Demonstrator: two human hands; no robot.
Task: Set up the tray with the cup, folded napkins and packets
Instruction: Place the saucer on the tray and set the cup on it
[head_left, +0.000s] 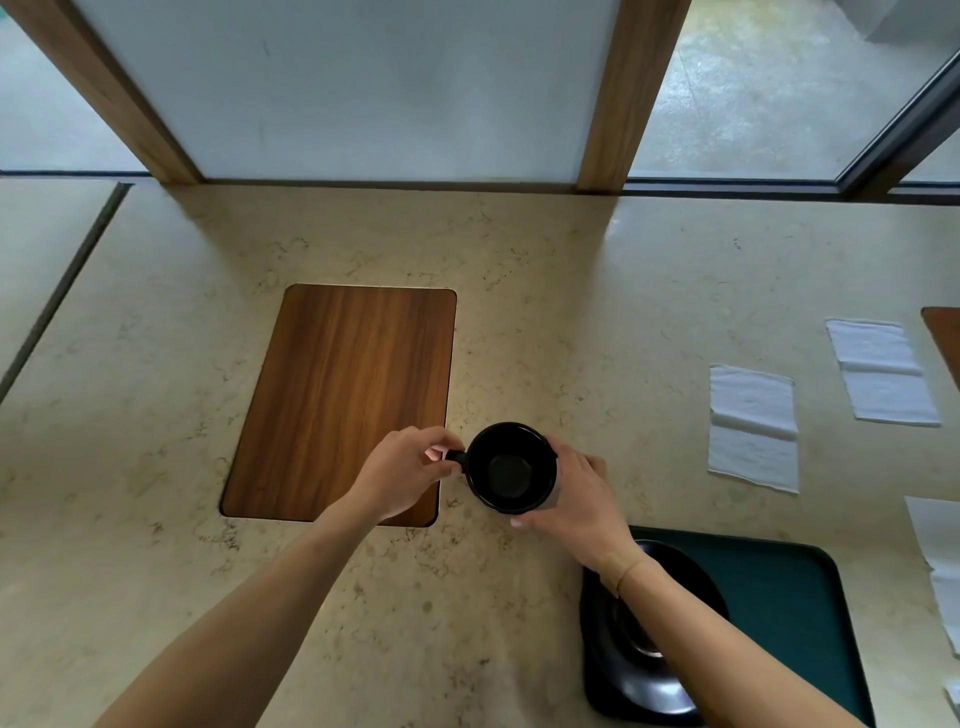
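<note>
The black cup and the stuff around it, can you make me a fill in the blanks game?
1. The left hand pinches the black cup by its ____.
2. The saucer lies on the ____ tray.
3. The white napkins lie to the ____ of the cup.
4. The cup is ____ inside.

Missing words: handle; green; right; empty

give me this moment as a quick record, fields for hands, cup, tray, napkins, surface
left hand: left hand pinches the cup handle
right hand: right hand grips the cup's side
cup: black cup, empty, upright, off the tray
tray: green tray at lower right, holds a black saucer
napkins: two white napkins flat at right
surface: marble counter with wooden inset
</note>
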